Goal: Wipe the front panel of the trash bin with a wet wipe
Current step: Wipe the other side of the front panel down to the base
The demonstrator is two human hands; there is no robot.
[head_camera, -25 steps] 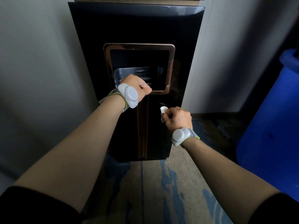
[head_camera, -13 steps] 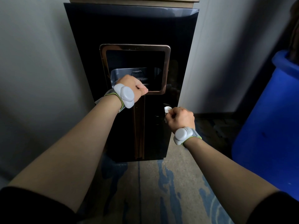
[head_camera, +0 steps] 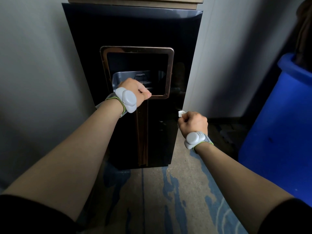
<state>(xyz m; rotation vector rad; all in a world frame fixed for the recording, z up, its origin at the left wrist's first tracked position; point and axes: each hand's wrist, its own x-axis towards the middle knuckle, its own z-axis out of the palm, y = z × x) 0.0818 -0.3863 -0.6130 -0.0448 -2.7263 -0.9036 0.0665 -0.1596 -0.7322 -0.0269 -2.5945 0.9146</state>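
Trash bin (head_camera: 128, 31) stands upright on the floor against the wall, long axis vertical, glossy black front panel (head_camera: 162, 125) facing the camera, copper-framed opening (head_camera: 170, 71) in its upper half. Left hand (head_camera: 135, 92) is fisted at the opening's lower edge; whether it holds anything, cannot tell. Right hand (head_camera: 193, 122) curls tight around a white wet wipe (head_camera: 181, 113), at the panel's right edge. Blue bin (head_camera: 278, 129) stands right, well apart.
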